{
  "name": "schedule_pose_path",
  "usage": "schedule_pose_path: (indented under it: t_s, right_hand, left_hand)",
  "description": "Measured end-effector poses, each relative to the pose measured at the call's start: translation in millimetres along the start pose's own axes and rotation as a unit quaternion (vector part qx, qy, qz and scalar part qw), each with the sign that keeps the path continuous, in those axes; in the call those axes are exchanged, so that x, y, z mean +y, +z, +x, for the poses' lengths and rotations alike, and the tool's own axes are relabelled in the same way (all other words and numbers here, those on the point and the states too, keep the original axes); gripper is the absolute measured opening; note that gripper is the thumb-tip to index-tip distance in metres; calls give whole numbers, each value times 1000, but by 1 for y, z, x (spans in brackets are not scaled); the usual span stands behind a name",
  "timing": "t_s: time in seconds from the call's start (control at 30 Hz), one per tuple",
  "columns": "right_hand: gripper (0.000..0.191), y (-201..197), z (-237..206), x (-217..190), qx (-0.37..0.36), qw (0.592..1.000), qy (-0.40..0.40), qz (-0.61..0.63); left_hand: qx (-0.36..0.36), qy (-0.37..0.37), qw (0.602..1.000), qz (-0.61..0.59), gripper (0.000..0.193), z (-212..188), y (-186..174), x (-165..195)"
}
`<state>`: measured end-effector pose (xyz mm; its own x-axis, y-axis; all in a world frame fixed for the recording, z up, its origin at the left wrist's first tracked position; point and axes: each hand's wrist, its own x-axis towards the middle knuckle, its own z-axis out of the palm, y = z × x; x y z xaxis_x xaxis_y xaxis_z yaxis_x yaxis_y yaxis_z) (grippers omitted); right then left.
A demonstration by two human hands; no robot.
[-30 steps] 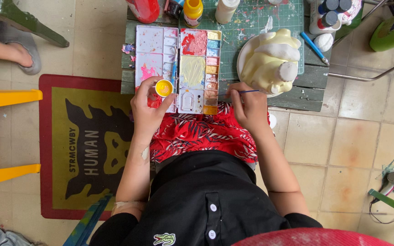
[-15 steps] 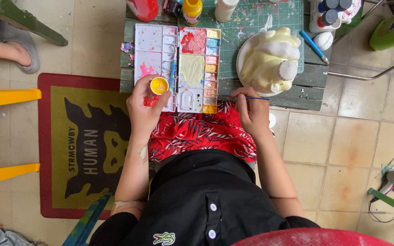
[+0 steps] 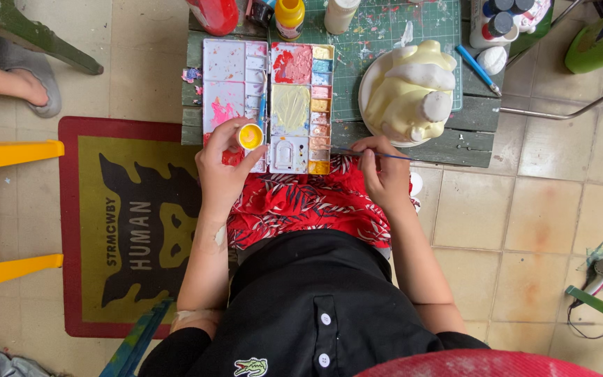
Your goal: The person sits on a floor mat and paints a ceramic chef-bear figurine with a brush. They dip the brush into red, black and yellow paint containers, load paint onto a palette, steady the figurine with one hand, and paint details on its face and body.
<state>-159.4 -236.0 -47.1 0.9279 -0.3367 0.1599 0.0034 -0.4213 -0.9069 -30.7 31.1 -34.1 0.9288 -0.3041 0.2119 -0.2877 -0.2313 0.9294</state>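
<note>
Left hand [image 3: 223,164] grips yellow paint pot [image 3: 250,136]; right hand [image 3: 383,171] pinches brush [image 3: 378,154], bristles hidden

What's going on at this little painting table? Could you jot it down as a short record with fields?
Left hand: holds small yellow paint pot over the palette's edge
Right hand: holds thin brush, tip toward palette
Palette: open, wells of red, pink, yellow, blue
Figure: pale cream, on white plate
Table: low, green cutting mat on top

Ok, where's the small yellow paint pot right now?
In the head view, the yellow paint pot is pinched in the left hand, at the near left edge of the paint palette, left of the pale sculpture.
</note>
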Motion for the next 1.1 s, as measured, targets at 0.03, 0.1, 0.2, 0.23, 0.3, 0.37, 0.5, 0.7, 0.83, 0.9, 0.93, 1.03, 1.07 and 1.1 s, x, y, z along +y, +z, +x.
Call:
schedule_pose_path:
  t_s: [0.03,0.1,0.2,0.23,0.3,0.37,0.5,0.7,0.83,0.9,0.93,1.03,1.07,1.1]
  right_hand:
    - [14,-1,0,0,18,1000,2,18]
    - [14,-2,0,-3,21,1000,-4,-5]
    - [13,-2,-1,-8,-3,998,-20,-56]
    - [13,-1,-1,-10,-2,999,-22,-28]
    - [12,-1,1,-12,0,1000,-15,-25]
    - [12,-1,1,-14,5,997,5,-74]
    - [12,-1,4,-15,-16,998,-42,-39]
    - [12,-5,3,-13,-23,999,-30,-28]
    - [12,-7,1,-10,-46,999,2,-12]
    - [12,-9,1,-9,-56,998,-9,-17]
    - [12,-10,1,-10,-56,998,-18,-16]
    - [11,-12,-2,-10,-50,998,-39,-24]
    - [11,-13,-3,-10,-47,997,-46,-28]
    - [11,-13,-3,-9,-52,998,-35,-32]
  left_hand:
    - [-2,-3,1000,-2,45,1,1,0]
    - [-6,-13,1000,-5,45,1,1,0]
    - [-14,-15,999,-32,46,0,1,0]
    - [-11,-10,1000,-15,46,1,1,0]
    - [-3,-3,1000,18,45,0,0,0]
    - [-6,13,1000,-6,46,-1,-1,0]
    - [-8,-10,1000,-2,45,0,-1,0]
    - [-3,-2,1000,4,45,-1,-1,-1]
    - [-3,5,1000,24,46,0,-1,-1]
    - [-3,-2,1000,25,45,0,0,-1]
    - [-3,-2,1000,22,46,0,0,-2]
    - [-6,-7,1000,19,46,-1,0,-2]
    - [-6,-7,1000,19,45,-2,0,-2]
    - [-5,-7,1000,18,45,-1,0,-2]
